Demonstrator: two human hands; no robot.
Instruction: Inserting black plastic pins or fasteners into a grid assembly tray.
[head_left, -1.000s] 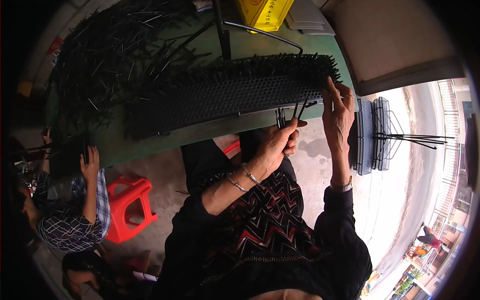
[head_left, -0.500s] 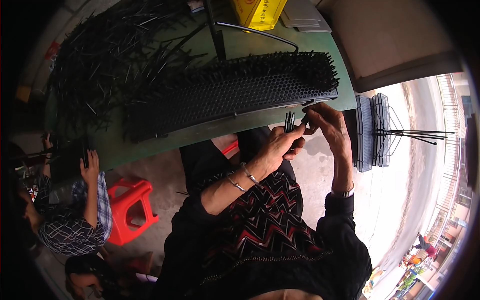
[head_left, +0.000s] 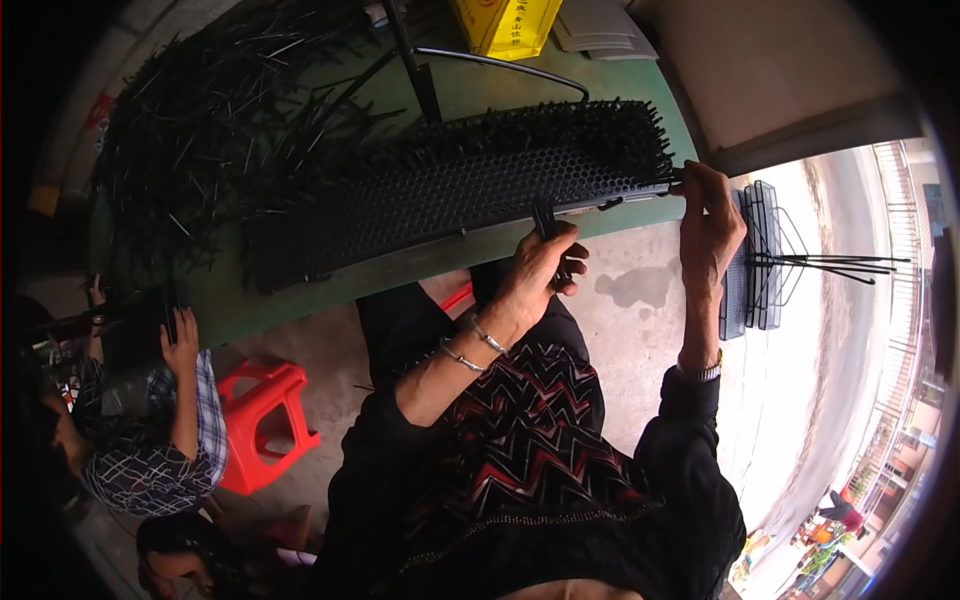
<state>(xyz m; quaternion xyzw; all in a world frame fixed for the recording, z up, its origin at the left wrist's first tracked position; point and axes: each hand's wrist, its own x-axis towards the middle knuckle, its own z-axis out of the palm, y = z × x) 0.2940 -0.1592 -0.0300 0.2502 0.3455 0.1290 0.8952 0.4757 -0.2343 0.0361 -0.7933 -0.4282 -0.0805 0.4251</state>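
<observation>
A long black perforated panel (head_left: 410,210) lies along the near edge of the green table, rows of small round holes facing up. Thick black bristles (head_left: 600,135) stand out of the holes along its far side and right end. Below its front edge, my left hand (head_left: 540,270) is closed round a small bundle of thin black strips (head_left: 543,220). My right hand (head_left: 710,220) is at the panel's right end, fingertips pinched on a thin black strip that shows only in part there.
A large heap of loose black strips (head_left: 200,130) covers the left of the green table (head_left: 225,315). Black metal bars (head_left: 425,90) rise behind the panel, near a yellow bag (head_left: 515,30). Wire racks (head_left: 762,260) stand at the right. A co-worker (head_left: 160,440) sits left, near a red stool (head_left: 265,425).
My right hand has left my left hand and moved right and up to the panel's right end. My left hand has shifted slightly left, still holding the bundle.
</observation>
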